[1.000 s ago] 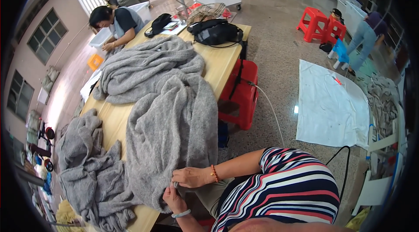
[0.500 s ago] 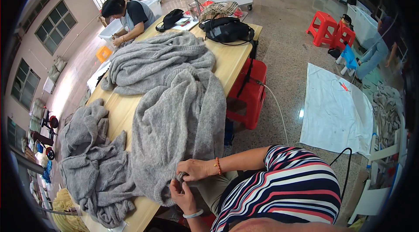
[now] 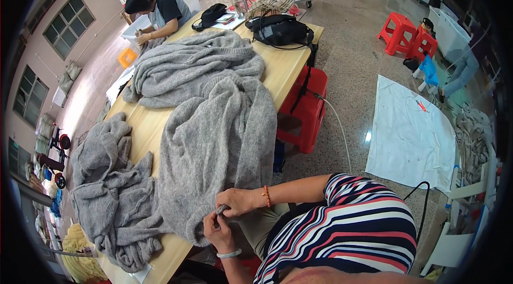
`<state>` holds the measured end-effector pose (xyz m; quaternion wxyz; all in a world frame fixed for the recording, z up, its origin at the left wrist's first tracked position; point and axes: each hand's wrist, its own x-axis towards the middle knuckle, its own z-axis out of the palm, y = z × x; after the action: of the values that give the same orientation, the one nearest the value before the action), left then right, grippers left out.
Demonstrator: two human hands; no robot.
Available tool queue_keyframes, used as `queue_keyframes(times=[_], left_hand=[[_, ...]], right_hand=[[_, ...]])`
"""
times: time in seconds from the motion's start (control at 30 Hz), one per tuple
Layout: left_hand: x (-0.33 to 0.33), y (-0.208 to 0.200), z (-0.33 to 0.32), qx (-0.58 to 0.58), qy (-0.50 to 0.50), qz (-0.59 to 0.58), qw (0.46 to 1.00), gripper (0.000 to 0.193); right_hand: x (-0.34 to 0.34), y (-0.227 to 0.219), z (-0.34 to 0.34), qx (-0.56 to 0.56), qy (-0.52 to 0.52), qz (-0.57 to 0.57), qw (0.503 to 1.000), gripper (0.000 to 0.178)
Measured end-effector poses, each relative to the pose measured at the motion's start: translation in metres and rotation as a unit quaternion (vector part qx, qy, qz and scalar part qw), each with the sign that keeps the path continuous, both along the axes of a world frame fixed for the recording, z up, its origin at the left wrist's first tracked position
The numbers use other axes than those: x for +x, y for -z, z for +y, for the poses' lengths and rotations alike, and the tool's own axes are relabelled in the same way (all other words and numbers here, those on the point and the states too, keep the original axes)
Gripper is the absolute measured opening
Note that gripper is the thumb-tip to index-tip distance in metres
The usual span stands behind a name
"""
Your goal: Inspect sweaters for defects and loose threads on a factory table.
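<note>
A grey knit sweater (image 3: pixel 219 134) lies along the near side of the table, its ribbed end hanging by the edge. At that end, my left hand (image 3: pixel 218 233), wearing a pale bracelet, pinches a bit of the knit between thumb and fingers. Just above it my right hand (image 3: pixel 235 201), with an orange bead bracelet, is closed on the same fold. The two hands nearly touch, and a small dark grey piece of the knit shows between them. Whether a small tool is in the fingers is hidden.
More grey knitwear is heaped on the wooden table (image 3: pixel 144 133): one pile (image 3: pixel 192 67) farther back, another (image 3: pixel 109 198) at left. A black bag (image 3: pixel 280 31) lies at the far end. Across the table a co-worker (image 3: pixel 163 11) handles grey knit. Red stools (image 3: pixel 309 115) stand beside the table; a white sheet (image 3: pixel 409 134) covers floor at right.
Both hands stay at the sweater's ribbed end; my left hand has shifted slightly left. The co-worker has lifted grey knit into view. The view has moved slightly.
</note>
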<state>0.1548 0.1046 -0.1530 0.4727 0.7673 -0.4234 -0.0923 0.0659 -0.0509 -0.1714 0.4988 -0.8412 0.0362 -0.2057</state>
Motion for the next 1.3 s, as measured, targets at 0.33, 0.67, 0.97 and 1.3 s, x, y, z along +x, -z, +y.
queue_keyframes(times=[0.33, 0.67, 0.97, 1.3], left_hand=[[0.007, 0.008, 0.008, -0.015, 0.001, 0.062, 0.998, 0.008], [0.008, 0.024, -0.002, -0.005, 0.006, 0.092, 0.996, 0.010], [0.008, 0.017, -0.007, 0.016, -0.005, 0.019, 1.000, 0.011], [0.004, 0.022, -0.003, -0.002, -0.049, 0.060, 0.997, 0.008]], right_hand=[[0.006, 0.000, 0.002, 0.001, -0.006, 0.024, 1.000, 0.024], [-0.001, -0.004, -0.008, 0.000, -0.049, 0.062, 0.997, 0.022], [-0.001, 0.006, -0.003, 0.013, 0.015, 0.057, 0.998, 0.023], [0.003, 0.005, 0.007, 0.009, 0.059, 0.053, 0.997, 0.021]])
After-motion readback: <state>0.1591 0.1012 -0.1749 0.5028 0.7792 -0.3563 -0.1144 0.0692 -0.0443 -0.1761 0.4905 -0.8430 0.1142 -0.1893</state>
